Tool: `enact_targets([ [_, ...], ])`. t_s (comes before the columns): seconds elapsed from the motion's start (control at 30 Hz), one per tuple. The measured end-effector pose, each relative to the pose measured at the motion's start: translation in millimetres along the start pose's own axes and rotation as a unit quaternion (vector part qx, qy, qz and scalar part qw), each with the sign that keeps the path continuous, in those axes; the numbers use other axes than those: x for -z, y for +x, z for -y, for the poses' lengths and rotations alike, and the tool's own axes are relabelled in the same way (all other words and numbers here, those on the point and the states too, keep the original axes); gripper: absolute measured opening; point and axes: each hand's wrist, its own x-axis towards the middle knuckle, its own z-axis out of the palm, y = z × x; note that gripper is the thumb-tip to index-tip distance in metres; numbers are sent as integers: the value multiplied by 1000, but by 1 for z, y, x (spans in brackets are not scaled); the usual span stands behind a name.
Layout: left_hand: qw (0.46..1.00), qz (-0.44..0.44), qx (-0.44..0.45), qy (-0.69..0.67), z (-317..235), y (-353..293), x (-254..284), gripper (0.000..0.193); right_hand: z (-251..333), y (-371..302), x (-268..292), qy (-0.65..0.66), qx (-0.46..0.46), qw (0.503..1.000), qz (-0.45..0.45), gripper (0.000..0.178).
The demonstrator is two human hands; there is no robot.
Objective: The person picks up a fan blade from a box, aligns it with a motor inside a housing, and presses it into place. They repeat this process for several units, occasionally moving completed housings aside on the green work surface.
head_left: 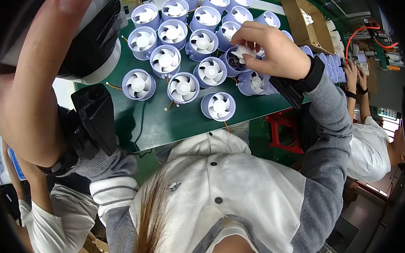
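Note:
My right hand (274,51) is closed on a white fan impeller (243,53), pinched between thumb and fingers. The impeller is tilted above a pale purple round housing (230,67) whose dark inside shows. Around it stand several pale purple fan units (203,41) with white blades, some with thin coloured wires. The nearest fan unit (219,106) sits by the table's front edge. My left hand (31,84) is raised very close at the upper left, away from the fans. One of its digits stretches up to the picture's edge; the other fingers are mostly hidden.
The fans stand on a green table (175,123). An open cardboard box (292,14) with white parts lies at the back right, beside rows of purple housings (331,66). A black and white rounded object (95,50) stands left. Co-workers sit on both sides; a red stool (282,132) is below.

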Motion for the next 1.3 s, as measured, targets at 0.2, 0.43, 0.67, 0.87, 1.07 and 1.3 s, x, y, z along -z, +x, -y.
enact_targets([
  [0.2, 998, -16, 24, -52, 52, -32, 5, 47, 2, -5, -11, -13, 8, 1000, -11, 24],
  [0.43, 992, -34, 42, -114, -44, 32, -24, 46, 2, -1, -26, -99, -7, 995, -14, 13],
  [0.67, 984, -65, 47, -160, -64, 55, -21, 45, 5, 2, -26, -98, -25, 995, 1, 10],
  [0.87, 973, -88, 54, -209, -77, 64, -19, 44, 11, 2, -34, -159, -61, 985, -21, 6],
  [1.07, 972, -91, 110, -188, -58, 48, -26, 46, 7, 2, -29, -163, -36, 986, -2, 4],
  [1.3, 971, -82, 113, -194, -47, 41, -26, 49, 9, 9, -22, -261, 29, 964, 38, 7],
])
